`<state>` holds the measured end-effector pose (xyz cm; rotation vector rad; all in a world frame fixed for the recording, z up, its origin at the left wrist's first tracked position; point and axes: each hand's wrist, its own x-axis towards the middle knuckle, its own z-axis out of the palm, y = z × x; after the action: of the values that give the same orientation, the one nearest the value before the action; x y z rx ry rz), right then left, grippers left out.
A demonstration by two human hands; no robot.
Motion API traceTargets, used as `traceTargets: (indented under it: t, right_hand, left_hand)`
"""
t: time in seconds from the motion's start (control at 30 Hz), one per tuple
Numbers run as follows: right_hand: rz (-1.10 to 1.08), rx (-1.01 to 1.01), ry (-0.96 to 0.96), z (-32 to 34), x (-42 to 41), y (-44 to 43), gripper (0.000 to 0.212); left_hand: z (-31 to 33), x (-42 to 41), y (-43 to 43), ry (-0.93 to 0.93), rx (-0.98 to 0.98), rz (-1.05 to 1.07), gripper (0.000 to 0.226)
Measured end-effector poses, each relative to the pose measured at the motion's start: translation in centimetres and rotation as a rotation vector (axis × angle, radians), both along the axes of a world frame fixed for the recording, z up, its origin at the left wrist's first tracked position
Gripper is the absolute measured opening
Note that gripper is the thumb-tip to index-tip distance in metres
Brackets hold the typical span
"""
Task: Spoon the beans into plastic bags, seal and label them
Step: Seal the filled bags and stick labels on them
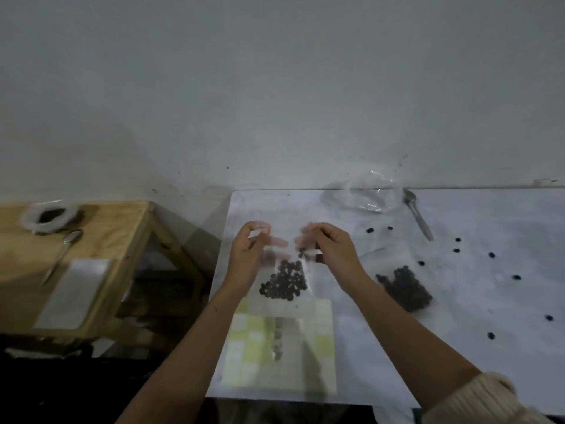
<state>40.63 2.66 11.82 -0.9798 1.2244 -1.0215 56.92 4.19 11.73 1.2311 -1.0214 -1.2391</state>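
A bare grey-white wall [275,87] fills the upper half of the view, above a white tabletop [458,356] set against it. To the left, apart from it, stands a wooden tabletop [122,228] carrying a pale rectangular sheet [73,295]. A yellow-and-white checked pad [318,347] lies at the near edge of the white tabletop. Two forearms reach over it, the right one ending in a cream knit sleeve [477,399] at the elbow.

The left hand [249,255] and the right hand [333,255] are raised above the surface, each pinching an upper corner of a clear plastic bag [275,302] between thumb and fingers; the fingertips are blurred. The bag hangs between the hands, just beyond the pad, with dark beans [284,283] gathered in its lower part. Whether its mouth is sealed cannot be told.

Right of the right wrist, a second bag [403,289] of dark beans lies on the white tabletop. Crumpled clear plastic [363,197] sits at the far edge against the wall, a metal spoon [417,217] just beside it, bowl toward the wall. On the wooden tabletop, a white-rimmed round container [46,217] with dark contents sits at the far corner, a second spoon [64,249] near it. Loose beans [370,230] dot the right side of the white tabletop.
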Motion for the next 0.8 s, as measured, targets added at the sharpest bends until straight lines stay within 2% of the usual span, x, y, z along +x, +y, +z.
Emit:
traceTargets:
  t: [0.07, 0.13, 0.27, 0.33, 0.5, 0.63, 0.8]
  right_hand:
    - [-0.029, 0.04, -0.055, -1.6, 2.0, 1.6, 0.025]
    - [-0.039, 0.048, 0.033, -3.9, 3.1, 3.1, 0.019]
    - [0.154, 0.036, 0.618, -9.8, 4.3, 6.2, 0.011]
    - [0.182, 0.042, 0.757, -11.4, 4.6, 7.4, 0.015]
    - [0.082, 0.01, 0.768, -12.6, 5.4, 7.8, 0.008]
    - [0.087, 0.012, 0.775, -12.6, 6.0, 7.5, 0.005]
    - [0.149, 0.011, 0.839, -12.9, 6.3, 6.9, 0.02]
  left_hand:
    - [-0.6, 3.1, 1.0, -0.007, 0.052, 0.036, 0.005]
    - [-1.3, 5.8, 1.8, -0.028, 0.092, 0.085, 0.012]
    - [-3.4, 9.5, 3.6, -0.053, 0.116, 0.17, 0.022]
    - [-4.2, 10.3, 4.2, -0.032, 0.131, 0.212, 0.017]
    - [-6.0, 10.9, 4.8, -0.004, 0.14, 0.165, 0.015]
    - [-6.6, 10.7, 4.9, -0.026, 0.142, 0.138, 0.016]
    - [-7.3, 11.0, 4.7, -0.112, 0.136, 0.113, 0.01]
